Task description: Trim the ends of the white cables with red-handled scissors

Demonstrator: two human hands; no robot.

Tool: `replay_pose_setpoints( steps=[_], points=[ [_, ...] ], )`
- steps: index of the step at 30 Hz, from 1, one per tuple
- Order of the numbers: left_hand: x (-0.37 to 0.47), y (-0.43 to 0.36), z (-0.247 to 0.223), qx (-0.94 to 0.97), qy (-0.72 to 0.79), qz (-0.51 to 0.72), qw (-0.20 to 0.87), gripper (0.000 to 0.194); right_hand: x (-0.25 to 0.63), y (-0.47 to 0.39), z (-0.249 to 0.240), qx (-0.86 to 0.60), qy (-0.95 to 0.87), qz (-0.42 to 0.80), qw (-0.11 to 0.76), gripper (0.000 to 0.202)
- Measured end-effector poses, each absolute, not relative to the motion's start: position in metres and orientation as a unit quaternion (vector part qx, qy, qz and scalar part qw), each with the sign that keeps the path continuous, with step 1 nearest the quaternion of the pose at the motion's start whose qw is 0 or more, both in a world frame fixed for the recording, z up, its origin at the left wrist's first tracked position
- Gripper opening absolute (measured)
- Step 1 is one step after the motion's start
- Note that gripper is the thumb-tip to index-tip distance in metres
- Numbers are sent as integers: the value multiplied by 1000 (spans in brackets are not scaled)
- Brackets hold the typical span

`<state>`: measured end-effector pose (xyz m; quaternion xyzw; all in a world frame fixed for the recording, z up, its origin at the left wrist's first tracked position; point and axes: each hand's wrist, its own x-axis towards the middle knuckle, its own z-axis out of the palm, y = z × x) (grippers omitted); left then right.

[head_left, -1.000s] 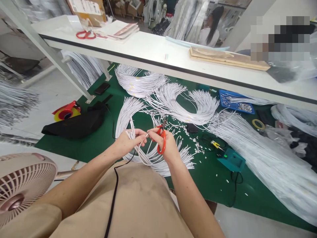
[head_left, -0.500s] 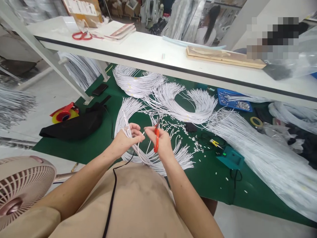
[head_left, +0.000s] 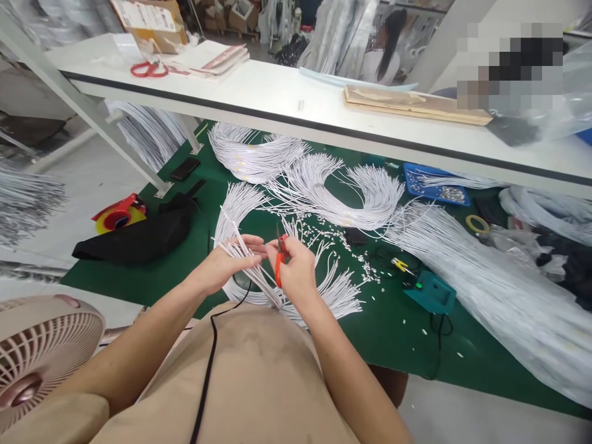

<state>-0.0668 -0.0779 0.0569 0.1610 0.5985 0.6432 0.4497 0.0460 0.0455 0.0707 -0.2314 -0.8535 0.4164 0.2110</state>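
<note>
**A springy handful of white wires, scissors tucked in my other hand**

My left hand (head_left: 222,266) has a small bunch of white wires (head_left: 264,286) lying across it, the thumb laid over them and the fingers rather straight. My right hand (head_left: 298,271) is curled around red-handled scissors (head_left: 278,270), its fingertips close to those of my left; whether it also pinches a wire, I cannot tell.

The wires slant down towards my lap, above a curved bundle (head_left: 345,297) on the green tabletop (head_left: 393,345). Small pale bits (head_left: 369,271) lie scattered just beyond.

I judge the wires light and bendy but springy, with a smooth skin that could slide between my fingers. The best hold looks close behind the ends, thumb over the flat of the bunch, snug without kinking; farther back, the tips would splay.
</note>
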Motion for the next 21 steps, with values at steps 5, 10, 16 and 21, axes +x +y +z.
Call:
replay_pose_setpoints(
  steps=[5,10,16,21],
  points=[
    [-68,-80,49,167,622,643,414,41,44,32,48,-219,-865,434,125,18],
    [-69,-80,49,132,643,640,400,40,43,31,46,-256,-846,435,173,17],
    [-64,-76,44,143,629,658,389,37,43,28,48,-318,-763,534,177,19],
    [-63,-74,44,188,613,646,415,21,41,34,50,-301,-699,633,145,19]
  ],
)
